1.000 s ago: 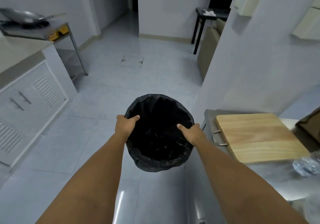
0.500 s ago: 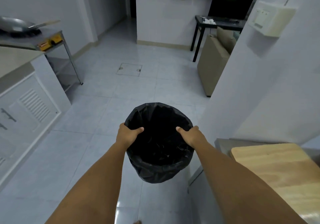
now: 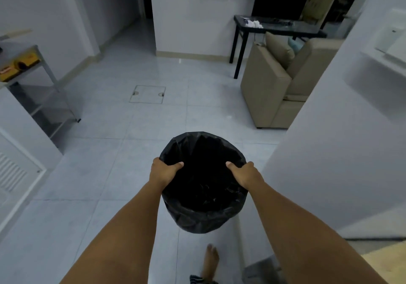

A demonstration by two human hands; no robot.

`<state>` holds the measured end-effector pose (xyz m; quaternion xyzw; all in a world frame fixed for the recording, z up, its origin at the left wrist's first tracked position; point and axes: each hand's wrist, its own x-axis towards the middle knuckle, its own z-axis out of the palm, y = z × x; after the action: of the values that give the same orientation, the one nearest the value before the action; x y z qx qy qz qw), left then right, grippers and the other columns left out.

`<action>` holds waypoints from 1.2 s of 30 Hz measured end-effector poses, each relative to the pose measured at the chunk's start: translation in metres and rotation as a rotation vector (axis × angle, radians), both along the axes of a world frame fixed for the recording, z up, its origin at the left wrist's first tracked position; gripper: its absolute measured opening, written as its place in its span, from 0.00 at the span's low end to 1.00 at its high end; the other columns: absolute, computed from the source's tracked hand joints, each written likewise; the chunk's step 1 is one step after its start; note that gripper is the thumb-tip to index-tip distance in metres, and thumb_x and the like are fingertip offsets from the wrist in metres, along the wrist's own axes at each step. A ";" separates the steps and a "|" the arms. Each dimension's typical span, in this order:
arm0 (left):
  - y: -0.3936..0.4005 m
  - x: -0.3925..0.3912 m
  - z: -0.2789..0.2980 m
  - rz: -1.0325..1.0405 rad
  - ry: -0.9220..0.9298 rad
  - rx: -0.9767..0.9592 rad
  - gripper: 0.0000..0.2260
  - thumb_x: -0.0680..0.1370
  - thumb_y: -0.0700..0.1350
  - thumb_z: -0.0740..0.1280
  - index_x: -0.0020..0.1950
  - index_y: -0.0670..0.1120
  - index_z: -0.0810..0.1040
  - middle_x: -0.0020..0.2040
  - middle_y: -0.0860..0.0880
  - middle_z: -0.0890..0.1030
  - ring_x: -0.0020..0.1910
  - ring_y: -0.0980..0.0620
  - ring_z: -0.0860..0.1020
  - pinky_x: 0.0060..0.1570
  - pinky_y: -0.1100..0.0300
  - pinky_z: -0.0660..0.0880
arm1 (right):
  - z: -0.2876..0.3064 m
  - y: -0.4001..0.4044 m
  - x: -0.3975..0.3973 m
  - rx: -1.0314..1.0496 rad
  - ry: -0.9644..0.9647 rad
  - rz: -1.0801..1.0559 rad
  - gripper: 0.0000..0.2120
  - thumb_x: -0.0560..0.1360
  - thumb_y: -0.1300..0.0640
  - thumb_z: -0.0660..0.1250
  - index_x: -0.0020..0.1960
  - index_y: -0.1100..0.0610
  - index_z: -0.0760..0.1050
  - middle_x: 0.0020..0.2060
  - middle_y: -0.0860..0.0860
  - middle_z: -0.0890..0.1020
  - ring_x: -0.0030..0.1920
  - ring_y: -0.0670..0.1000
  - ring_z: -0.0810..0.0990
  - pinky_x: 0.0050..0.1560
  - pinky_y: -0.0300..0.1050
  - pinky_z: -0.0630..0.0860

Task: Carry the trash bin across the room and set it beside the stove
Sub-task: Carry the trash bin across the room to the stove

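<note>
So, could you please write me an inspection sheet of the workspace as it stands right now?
Surface: pale tiled floor, bare along the path; floor hatch ahead.
Job's things: trash bin with black liner, held off the floor; stove stand far left.
Clutter: nothing seen on the floor.
Grippers: left hand and right hand clasp opposite rim sides, thumbs inside.
Cables: nothing seen.
Surroundings: beige armchair, black desk, white wall close on the right.
</note>
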<state>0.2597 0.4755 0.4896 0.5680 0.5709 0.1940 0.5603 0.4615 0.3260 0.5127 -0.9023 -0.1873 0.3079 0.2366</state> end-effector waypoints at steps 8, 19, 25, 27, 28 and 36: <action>0.114 0.106 0.004 0.033 -0.004 -0.029 0.40 0.71 0.52 0.78 0.75 0.38 0.64 0.71 0.39 0.75 0.68 0.36 0.75 0.68 0.44 0.73 | 0.008 0.123 0.110 -0.015 0.024 0.010 0.45 0.74 0.31 0.61 0.76 0.63 0.56 0.70 0.62 0.71 0.68 0.64 0.73 0.64 0.57 0.72; 0.275 0.231 0.010 0.087 -0.035 -0.012 0.40 0.71 0.52 0.78 0.75 0.37 0.63 0.71 0.39 0.74 0.69 0.37 0.75 0.68 0.45 0.73 | 0.018 0.294 0.240 0.025 -0.023 0.080 0.43 0.76 0.32 0.60 0.76 0.64 0.55 0.71 0.62 0.71 0.68 0.64 0.73 0.63 0.57 0.71; 0.387 0.298 0.000 0.078 -0.037 -0.031 0.42 0.70 0.54 0.77 0.75 0.37 0.63 0.71 0.39 0.74 0.69 0.37 0.75 0.69 0.45 0.72 | 0.011 0.406 0.310 0.028 0.002 0.081 0.45 0.75 0.33 0.61 0.77 0.64 0.55 0.71 0.63 0.70 0.68 0.65 0.72 0.65 0.58 0.72; 0.432 0.324 0.002 0.080 -0.029 -0.026 0.43 0.69 0.55 0.78 0.75 0.38 0.63 0.70 0.39 0.75 0.69 0.37 0.75 0.69 0.44 0.72 | 0.014 0.449 0.335 0.031 0.011 0.072 0.44 0.76 0.33 0.61 0.77 0.64 0.54 0.72 0.63 0.69 0.69 0.66 0.72 0.65 0.59 0.72; 0.451 0.335 0.004 0.073 -0.026 -0.030 0.44 0.68 0.56 0.78 0.75 0.38 0.63 0.70 0.39 0.75 0.68 0.37 0.75 0.69 0.43 0.73 | 0.017 0.468 0.347 0.028 0.018 0.066 0.44 0.76 0.33 0.61 0.77 0.64 0.54 0.72 0.63 0.69 0.69 0.66 0.72 0.66 0.59 0.72; 0.598 0.443 0.013 0.025 0.009 0.023 0.46 0.66 0.58 0.79 0.76 0.39 0.64 0.71 0.39 0.74 0.69 0.37 0.75 0.69 0.43 0.72 | 0.019 0.602 0.450 0.086 0.050 -0.024 0.47 0.74 0.32 0.63 0.78 0.63 0.54 0.72 0.64 0.68 0.69 0.67 0.71 0.66 0.63 0.72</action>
<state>0.7031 1.0740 0.5023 0.5679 0.5784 0.2050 0.5485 0.9115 0.9277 0.5320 -0.8855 -0.1836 0.3191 0.2835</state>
